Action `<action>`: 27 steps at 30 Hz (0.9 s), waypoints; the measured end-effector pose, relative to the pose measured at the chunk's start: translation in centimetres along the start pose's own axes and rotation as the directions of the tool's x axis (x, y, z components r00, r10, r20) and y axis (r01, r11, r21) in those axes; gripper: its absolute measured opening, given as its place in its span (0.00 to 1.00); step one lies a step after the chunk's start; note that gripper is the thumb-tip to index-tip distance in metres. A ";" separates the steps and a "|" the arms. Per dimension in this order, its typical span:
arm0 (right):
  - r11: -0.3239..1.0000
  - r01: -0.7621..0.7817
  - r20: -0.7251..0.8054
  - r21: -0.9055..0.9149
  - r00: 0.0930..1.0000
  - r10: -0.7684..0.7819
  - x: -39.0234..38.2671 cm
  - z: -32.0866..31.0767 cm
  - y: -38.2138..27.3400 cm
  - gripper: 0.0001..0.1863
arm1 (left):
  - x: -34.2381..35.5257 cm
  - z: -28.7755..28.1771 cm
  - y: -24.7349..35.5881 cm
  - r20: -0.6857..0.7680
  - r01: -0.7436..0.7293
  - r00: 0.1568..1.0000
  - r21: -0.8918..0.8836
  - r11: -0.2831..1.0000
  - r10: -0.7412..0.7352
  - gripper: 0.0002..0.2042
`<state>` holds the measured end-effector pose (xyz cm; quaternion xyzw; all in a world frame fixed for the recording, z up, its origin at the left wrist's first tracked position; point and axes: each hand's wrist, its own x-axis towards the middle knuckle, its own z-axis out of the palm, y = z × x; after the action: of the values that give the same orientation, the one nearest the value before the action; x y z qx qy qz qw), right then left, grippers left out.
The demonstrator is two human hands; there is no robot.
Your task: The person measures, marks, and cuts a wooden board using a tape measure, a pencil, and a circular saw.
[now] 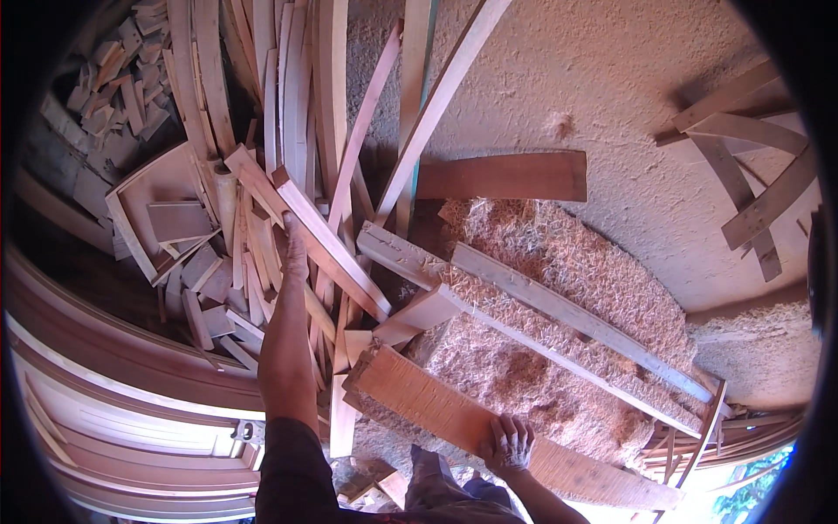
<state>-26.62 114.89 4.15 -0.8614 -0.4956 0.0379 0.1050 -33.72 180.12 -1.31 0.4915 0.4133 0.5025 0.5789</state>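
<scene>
My left arm reaches forward, and my left hand [295,237] grips a reddish wooden board [345,278]. The thumb lies along it and the other fingers are hidden. A paler squared length of wood [316,217] lies against that board, slanting the same way. Close to my body, my right hand [509,444] lies across a wide, rough-faced plank [428,393], its fingers bent over the plank's far edge. The plank slants from the middle down to the lower right.
Long boards [330,79] stand upright ahead. Offcuts [205,266] pile up at left. Two long beams [567,314] cross a heap of shavings [524,349]. A brown board [515,176] leans by the rough wall [602,96]; nailed wood pieces [742,166] are at far right.
</scene>
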 end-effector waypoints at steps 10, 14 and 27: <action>0.999 -0.003 -0.020 0.054 1.000 0.004 -0.5 0.0 0.2 0.38 | -3.4 -4.0 21.3 -0.120 -0.287 0.956 -0.207 0.935 0.267 0.51; 0.991 -0.015 0.028 0.136 1.000 0.012 -0.9 -0.2 0.6 0.44 | -9.1 -5.6 33.9 -0.140 -0.372 0.927 -0.202 0.906 0.349 0.51; 0.981 0.135 0.305 0.139 0.937 -0.172 -4.9 -3.7 6.6 0.59 | -40.9 -13.9 47.9 -0.822 -0.742 0.332 0.075 0.666 0.462 0.46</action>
<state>-22.88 106.95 6.09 -0.7954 -0.5687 0.1952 0.0769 -61.88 142.39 42.76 0.2363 0.3198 0.9014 0.1715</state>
